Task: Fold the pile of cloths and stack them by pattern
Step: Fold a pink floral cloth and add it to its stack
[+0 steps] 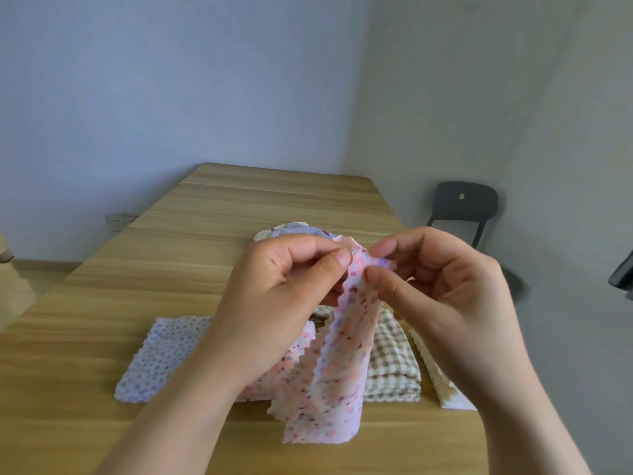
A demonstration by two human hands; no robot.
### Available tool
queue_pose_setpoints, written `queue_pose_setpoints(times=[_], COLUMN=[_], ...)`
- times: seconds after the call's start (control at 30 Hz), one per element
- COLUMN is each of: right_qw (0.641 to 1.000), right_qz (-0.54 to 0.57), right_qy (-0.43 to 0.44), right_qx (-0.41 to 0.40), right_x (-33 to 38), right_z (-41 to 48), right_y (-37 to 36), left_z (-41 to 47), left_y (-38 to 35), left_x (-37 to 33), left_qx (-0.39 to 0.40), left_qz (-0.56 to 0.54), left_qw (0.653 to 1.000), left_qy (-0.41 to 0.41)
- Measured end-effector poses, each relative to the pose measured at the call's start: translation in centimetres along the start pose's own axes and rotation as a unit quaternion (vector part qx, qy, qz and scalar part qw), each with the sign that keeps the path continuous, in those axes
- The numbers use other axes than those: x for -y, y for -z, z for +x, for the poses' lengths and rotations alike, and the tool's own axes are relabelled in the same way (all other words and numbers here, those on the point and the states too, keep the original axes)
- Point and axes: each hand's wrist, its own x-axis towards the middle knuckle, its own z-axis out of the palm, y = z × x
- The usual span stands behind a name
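Far pile (295, 230) mostly behind left hand (274, 286); dark object (622, 273) cut by right edge.

2 bare forearms (178, 406) rise from the lower edge and converge at centre, where the left hand (284, 282) and the right hand (445, 289), held raised with fingertips almost meeting, each pinch between thumb and curled forefinger the top edge of 1 pink-speckled, scallop-edged fabric cloth (342, 365).

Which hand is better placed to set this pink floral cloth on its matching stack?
Probably the left hand: the pink stack lies right under its wrist, while the right hand hangs over the green checked stack. Both pinch the pink floral cloth at its top edge.
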Motion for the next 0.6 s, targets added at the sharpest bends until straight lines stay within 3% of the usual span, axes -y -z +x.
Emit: queue_pose_setpoints(times=[0.3, 0.6], right_qw=[0.999, 0.982], right_qz=[-0.051, -0.163], right_qy=[0.007, -0.062], right_qx=[0.004, 0.076], right_x=[0.1, -0.1], right_z=[0.1, 0.2], right_y=[0.2, 2.6], left_z=[0.2, 0.5], left_y=[-0.2, 1.3], left_x=[0.3, 0.3], left_qx=[-0.015, -0.086], left_qz=[0.024, 0.19], left_qw=[0.999, 0.972], left_qy=[-0.024, -0.109])
